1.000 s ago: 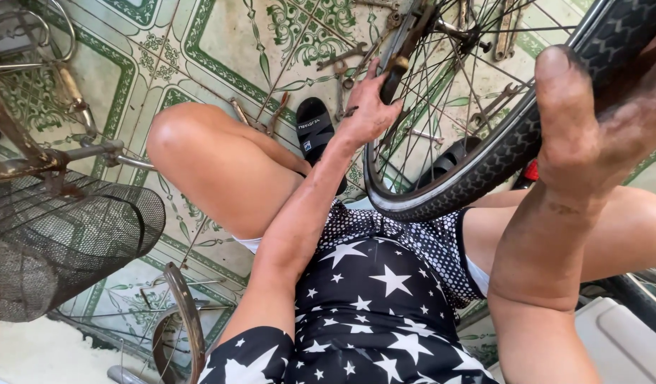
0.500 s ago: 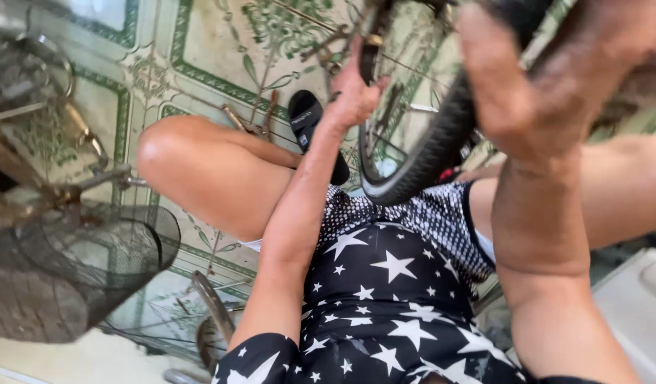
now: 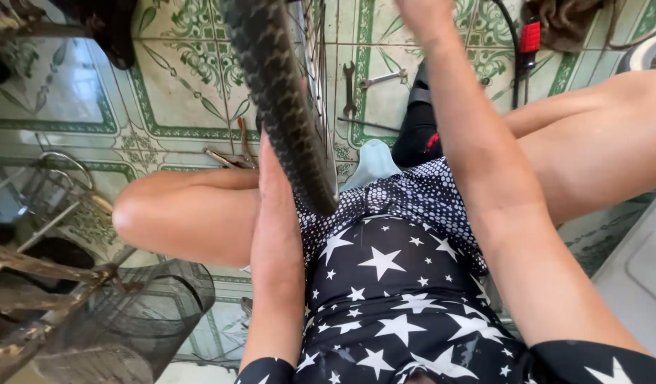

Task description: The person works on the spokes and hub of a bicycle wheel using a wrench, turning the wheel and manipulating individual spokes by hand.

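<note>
Wire basket low, well left of both arms. Left hand reaches up behind the bicycle tyre; fingers hidden, grip cannot be told. Tyre stands edge-on between the forearms, over the lap. Spanners on tiled floor beyond. Right hand mostly out of frame; state unclear.

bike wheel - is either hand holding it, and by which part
It cannot be told. The bicycle wheel hides the left hand behind its tyre, and the right hand runs off the top edge.
</note>
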